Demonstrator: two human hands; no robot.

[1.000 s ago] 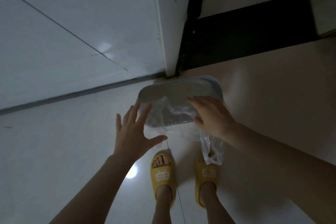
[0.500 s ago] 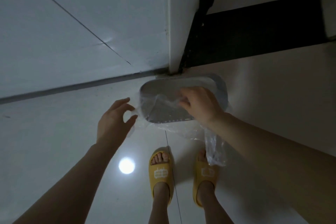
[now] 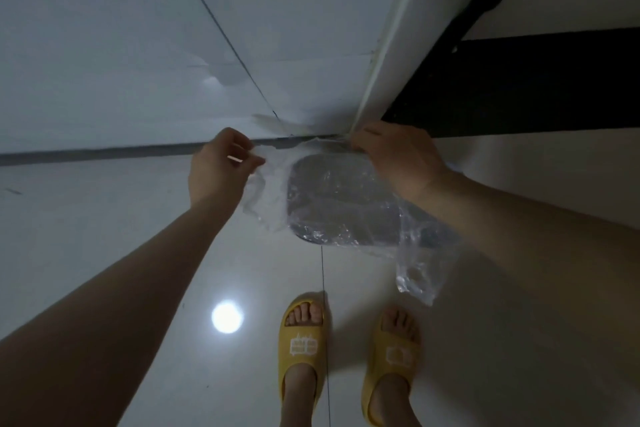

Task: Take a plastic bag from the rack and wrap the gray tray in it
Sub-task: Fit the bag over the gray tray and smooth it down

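A gray tray is held in the air above the floor, covered by a clear plastic bag. My left hand pinches the bag's left edge and holds it out to the side. My right hand grips the tray's far right corner through the plastic. A loose tail of the bag hangs down below my right forearm. The tray's right end is hidden behind my right wrist.
I stand on a glossy pale tiled floor in yellow slippers. A white wall corner and a dark baseboard lie ahead. A lamp reflection shines on the floor at left.
My left hand went from open to pinching the bag's left edge and pulling it leftward. My right hand shifted to the tray's far corner. The bag now spreads over more of the tray.
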